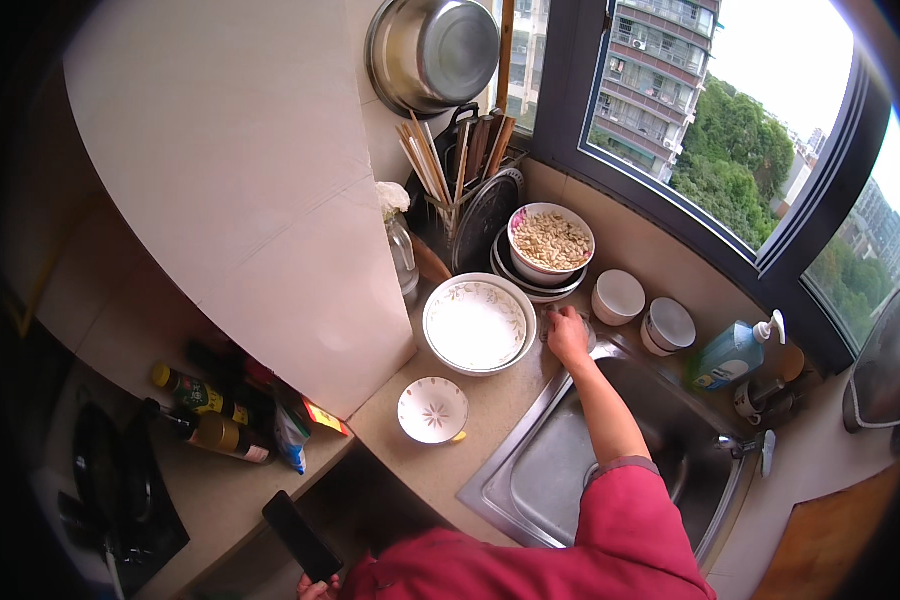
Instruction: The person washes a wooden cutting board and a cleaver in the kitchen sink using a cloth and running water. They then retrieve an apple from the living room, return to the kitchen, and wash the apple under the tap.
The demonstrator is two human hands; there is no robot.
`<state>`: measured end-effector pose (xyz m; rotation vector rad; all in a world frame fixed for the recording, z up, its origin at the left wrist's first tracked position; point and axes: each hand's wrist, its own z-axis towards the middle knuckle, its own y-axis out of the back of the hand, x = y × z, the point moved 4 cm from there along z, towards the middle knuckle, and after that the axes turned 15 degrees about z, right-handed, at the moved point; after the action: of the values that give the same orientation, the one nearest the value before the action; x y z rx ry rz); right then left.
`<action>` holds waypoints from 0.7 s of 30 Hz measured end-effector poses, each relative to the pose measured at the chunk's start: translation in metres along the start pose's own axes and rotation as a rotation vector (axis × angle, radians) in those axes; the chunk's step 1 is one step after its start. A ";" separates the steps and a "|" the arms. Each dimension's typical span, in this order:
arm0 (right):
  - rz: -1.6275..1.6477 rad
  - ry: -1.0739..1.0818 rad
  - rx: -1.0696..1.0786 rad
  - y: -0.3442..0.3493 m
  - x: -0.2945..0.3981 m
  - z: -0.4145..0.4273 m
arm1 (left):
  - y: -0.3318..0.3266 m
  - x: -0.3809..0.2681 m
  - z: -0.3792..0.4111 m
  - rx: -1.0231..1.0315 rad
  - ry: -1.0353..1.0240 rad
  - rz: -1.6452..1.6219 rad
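At the bottom edge my left hand (319, 588) grips a black smartphone (302, 535), its dark face turned up. My right hand (568, 337) reaches over the sink to the counter behind it. It is on a greyish, cloth-like item (589, 334), mostly hidden under the fingers. Just left of that hand stand nested white bowls (480, 324), the inner one with a leaf pattern. Beyond it, a bowl of pale seeds or nuts (551, 238) tops dark-lined dishes (540, 291). A smaller flower-patterned bowl (433, 410) sits nearer me, a yellow bit (459, 436) at its rim.
Small white bowls (619, 297) and a blue pump bottle (731, 356) line the window side of the steel sink (547, 480). A faucet (746, 446) is at right. Chopsticks and knives fill a rack (450, 214). Bottles (225, 439) and a black wok (101, 465) are left.
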<state>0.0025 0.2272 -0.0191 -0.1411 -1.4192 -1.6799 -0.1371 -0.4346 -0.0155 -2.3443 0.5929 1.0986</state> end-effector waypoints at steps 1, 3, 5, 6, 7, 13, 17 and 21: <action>0.082 0.100 0.011 0.000 0.000 -0.017 | 0.008 0.009 0.004 -0.003 0.006 -0.012; 0.110 0.085 0.108 0.009 0.015 -0.051 | 0.016 0.020 0.007 -0.040 0.011 -0.043; 0.081 0.056 0.009 0.031 0.016 -0.071 | 0.021 0.024 0.007 -0.090 0.007 -0.068; 0.043 0.091 -0.087 0.041 0.012 -0.072 | 0.039 0.034 0.007 -0.052 0.121 0.001; 0.032 0.031 -0.155 0.045 -0.009 -0.071 | 0.037 0.033 0.007 -0.051 0.107 -0.001; -0.017 -0.181 -0.385 0.051 -0.073 -0.068 | 0.041 0.024 0.009 -0.055 -0.108 -0.128; -0.009 -0.192 -0.267 0.033 -0.027 -0.074 | 0.021 0.011 0.015 -0.096 -0.069 -0.400; 0.189 -0.003 0.028 0.036 -0.041 -0.101 | 0.020 0.009 0.017 0.006 -0.145 -0.400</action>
<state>0.0958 0.1679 -0.0508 -0.2542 -1.3867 -1.5050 -0.1531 -0.4425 -0.0365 -2.2223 0.0677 1.0594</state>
